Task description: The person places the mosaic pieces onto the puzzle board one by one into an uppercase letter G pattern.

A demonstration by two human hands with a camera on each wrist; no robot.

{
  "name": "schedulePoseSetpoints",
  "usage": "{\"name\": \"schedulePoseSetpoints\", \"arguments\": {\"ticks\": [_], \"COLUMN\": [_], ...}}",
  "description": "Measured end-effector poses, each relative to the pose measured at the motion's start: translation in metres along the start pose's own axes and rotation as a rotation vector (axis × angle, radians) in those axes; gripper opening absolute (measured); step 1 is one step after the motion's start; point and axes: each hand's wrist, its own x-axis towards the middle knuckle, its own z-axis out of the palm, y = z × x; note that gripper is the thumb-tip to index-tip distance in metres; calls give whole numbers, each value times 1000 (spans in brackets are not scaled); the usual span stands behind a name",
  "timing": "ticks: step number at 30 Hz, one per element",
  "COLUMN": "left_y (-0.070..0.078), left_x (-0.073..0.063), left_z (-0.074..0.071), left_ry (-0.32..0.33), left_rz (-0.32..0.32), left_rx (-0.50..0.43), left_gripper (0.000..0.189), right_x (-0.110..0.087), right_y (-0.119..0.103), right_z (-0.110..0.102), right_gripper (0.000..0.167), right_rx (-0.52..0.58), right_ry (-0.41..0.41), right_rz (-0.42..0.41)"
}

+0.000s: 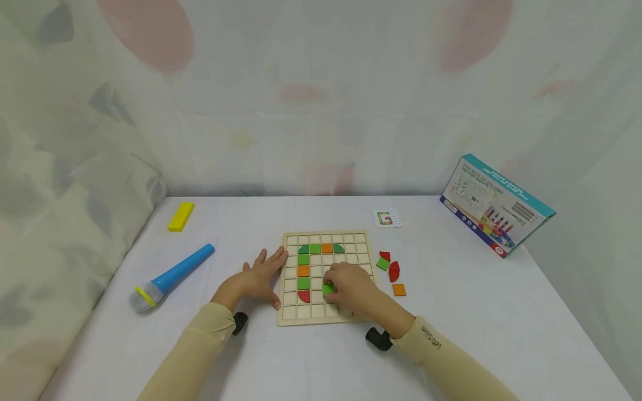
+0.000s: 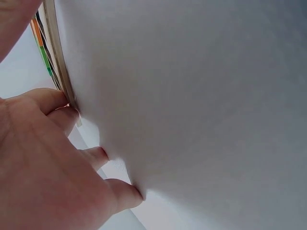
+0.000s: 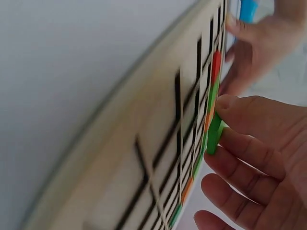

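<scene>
Head view, clock read from the board's centre. Far out at 9: blue toy microphone with grey head; at 10, yellow rectangular block. Left hand: fingers straight, spread, touching the 9 o'clock edge of the square pale-wood gridded board. Right hand pinches a green square tile over the board, just toward 6 from centre; cannot tell whether seated. Near 3: loose red quarter-round tiles, loose orange square tile. Risks, judged: uneven pinch could tip the green tile across a divider; weak left-hand bracing could let the board skid; wide right-hand swing toward 3 could scatter loose tiles.
</scene>
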Motion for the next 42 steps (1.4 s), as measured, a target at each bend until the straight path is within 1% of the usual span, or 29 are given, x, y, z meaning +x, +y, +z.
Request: {"name": "schedulePoseSetpoints", "arguments": {"ticks": [5, 10, 15, 21, 25, 29, 35, 38, 42], "left_y": [0, 1, 1, 1, 1, 0, -1, -2, -3], "left_x": [2, 3, 3, 3, 3, 3, 3, 3, 3], "left_z": [1, 1, 1, 1, 2, 2, 2, 2, 2], "left_ry": [-2, -4, -4, -9, -8, 2, 6, 7, 6], "left_rz": [-1, 7, 13, 4, 1, 4, 1, 0, 1], "left_rx": [6, 19, 22, 23, 20, 14, 32, 34, 36], "left_gripper": [123, 122, 123, 123, 124, 125, 125, 125, 125], "right_x": [5, 7, 8, 7, 3, -5, -21, -33, -50], "right_y": [-12, -15, -14, -14, -10, 0, 20, 33, 50], "right_z": [7, 13, 17, 17, 14, 7, -5, -11, -17], "right_gripper": [19, 20, 20, 22, 23, 23, 25, 26, 26], "right_rx": [-15, -39, -41, -30, -2, 28, 49, 71, 117], "right_ry": [-30, -41, -33, -30, -15, 12, 45, 74, 88], "right_rz": [-28, -31, -25, -27, -30, -19, 68, 130, 232]}}
